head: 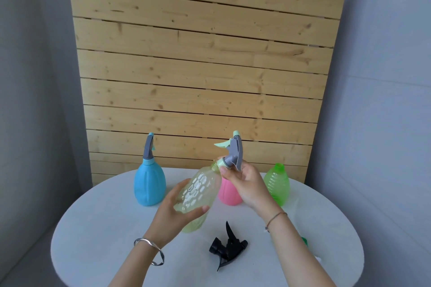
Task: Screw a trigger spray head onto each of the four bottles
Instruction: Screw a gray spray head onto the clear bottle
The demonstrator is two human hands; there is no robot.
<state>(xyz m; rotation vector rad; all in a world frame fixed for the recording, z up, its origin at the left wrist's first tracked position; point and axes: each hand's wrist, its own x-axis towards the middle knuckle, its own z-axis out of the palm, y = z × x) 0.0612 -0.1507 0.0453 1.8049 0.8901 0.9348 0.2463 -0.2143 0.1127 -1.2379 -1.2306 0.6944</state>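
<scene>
**Four bottles, three spray heads in sight**

The pale yellow translucent bottle [198, 191] is lifted off the table [93, 228] and tilted, neck up and to the right. A grey spray head with mint trigger [231, 152] sits at its neck.

The blue bottle [149, 184] stands upright near the table's far left edge, its grey-and-blue spray head [148, 147] already on. The pink bottle [229, 191] stands near the far edge, mostly hidden. The green ribbed bottle [277, 184] stands upright toward the far right edge, neck open. A black spray head [227, 246] lies on its side near the front of the table.
</scene>
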